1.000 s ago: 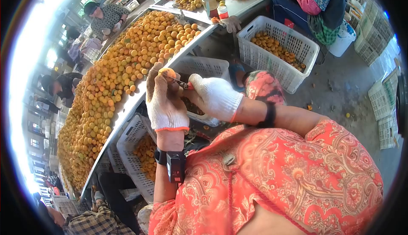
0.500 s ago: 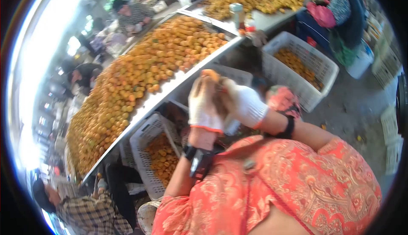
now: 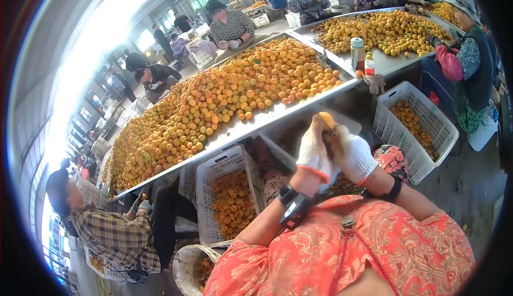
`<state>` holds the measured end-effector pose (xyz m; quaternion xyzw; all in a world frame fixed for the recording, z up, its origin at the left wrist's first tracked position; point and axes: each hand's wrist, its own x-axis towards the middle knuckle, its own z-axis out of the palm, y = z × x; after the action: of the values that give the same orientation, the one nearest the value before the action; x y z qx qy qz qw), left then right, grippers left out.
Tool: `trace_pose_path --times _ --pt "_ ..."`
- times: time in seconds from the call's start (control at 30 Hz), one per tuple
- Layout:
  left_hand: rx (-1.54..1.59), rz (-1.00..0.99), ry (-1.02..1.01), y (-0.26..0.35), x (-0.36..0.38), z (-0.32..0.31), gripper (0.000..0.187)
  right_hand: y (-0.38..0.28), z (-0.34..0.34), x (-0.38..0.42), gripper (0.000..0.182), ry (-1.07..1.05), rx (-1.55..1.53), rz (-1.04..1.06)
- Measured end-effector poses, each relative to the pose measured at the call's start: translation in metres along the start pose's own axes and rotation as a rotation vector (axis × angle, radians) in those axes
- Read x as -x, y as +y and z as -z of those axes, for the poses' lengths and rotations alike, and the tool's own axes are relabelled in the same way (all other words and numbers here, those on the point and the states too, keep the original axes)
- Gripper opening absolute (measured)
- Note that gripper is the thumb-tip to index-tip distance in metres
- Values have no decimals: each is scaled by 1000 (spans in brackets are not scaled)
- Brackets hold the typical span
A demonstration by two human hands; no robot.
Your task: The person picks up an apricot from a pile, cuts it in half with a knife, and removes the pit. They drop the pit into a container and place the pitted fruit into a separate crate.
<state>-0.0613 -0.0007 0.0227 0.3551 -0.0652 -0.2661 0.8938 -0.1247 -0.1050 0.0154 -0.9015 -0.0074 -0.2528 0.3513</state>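
Observation:
My left hand (image 3: 315, 150), in a white glove with stained fingers, is closed on an orange apricot (image 3: 325, 118). The fruit shows above the fingertips. Against its lower side, my right hand (image 3: 352, 152), gloved alike, is closed with its fingers beside those of my left. What those right fingers pinch is hidden and slightly blurred. Below and behind my hands is a pale plastic crate (image 3: 278, 145), partly covered by them. Beyond it, a heap of whole apricots (image 3: 235, 93) covers much of the metal table (image 3: 256, 119).
Crates of apricot pieces stand left (image 3: 204, 189) and right (image 3: 446, 154) of me. A white bucket (image 3: 183, 258) is at lower left. A bottle (image 3: 357, 54) and a glove (image 3: 376, 83) are at the table's edge. Co-workers sit to the left (image 3: 115, 232) and right (image 3: 473, 63).
The view has shifted, so my hands and the table appear farther right and the hands lower. The picture is sharper. My hands stay together around the apricot.

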Motion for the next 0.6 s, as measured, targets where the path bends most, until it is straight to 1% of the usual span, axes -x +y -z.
trace_pose_path --times 0.03,0.07,0.1,0.17,0.2,0.23,0.27,0.3,0.33,0.37,0.4,0.43,0.47,0.53,0.57,0.6 --pt "192 123 50 0 1 -3 36 1 -3 0 28 -1 -3 6" --pt "192 143 -4 1 1 -1 39 4 -6 0 30 37 -11 39" --pt "192 137 -9 3 1 -1 39 6 -7 -1 31 77 -18 73" --pt "19 144 58 7 3 0 33 6 -7 0 29 99 -67 88" --pt "20 141 59 9 4 0 33 6 -7 0 27 116 -118 97" --pt "35 94 21 11 4 0 31 5 -4 1 27 115 -121 100" --pt "50 46 -17 14 5 -1 29 1 3 1 22 62 -215 48" --pt "50 40 -17 17 3 1 29 -3 11 2 18 8 -306 -2" --pt "-69 -40 55 19 0 4 27 -12 17 3 19 91 -344 -31" --pt "-189 -120 125 21 -2 5 25 -10 17 0 20 166 -428 -13" --pt "-207 -117 32 22 3 4 21 -14 22 -3 21 209 -459 -7" --pt "-208 -118 30 21 8 1 21 -17 27 -6 22 252 -490 -4" --pt "-293 -111 -59 17 14 -6 21 -15 29 -8 24 228 -495 -50" --pt "-424 -68 -216 17 25 -11 23 -17 30 -8 25 248 -471 -17" --pt "-424 -72 -217 19 30 -17 23 -17 29 -9 26 269 -446 13" --pt "-393 -106 -220 22 37 -27 23 -14 25 -10 26 267 -519 14"
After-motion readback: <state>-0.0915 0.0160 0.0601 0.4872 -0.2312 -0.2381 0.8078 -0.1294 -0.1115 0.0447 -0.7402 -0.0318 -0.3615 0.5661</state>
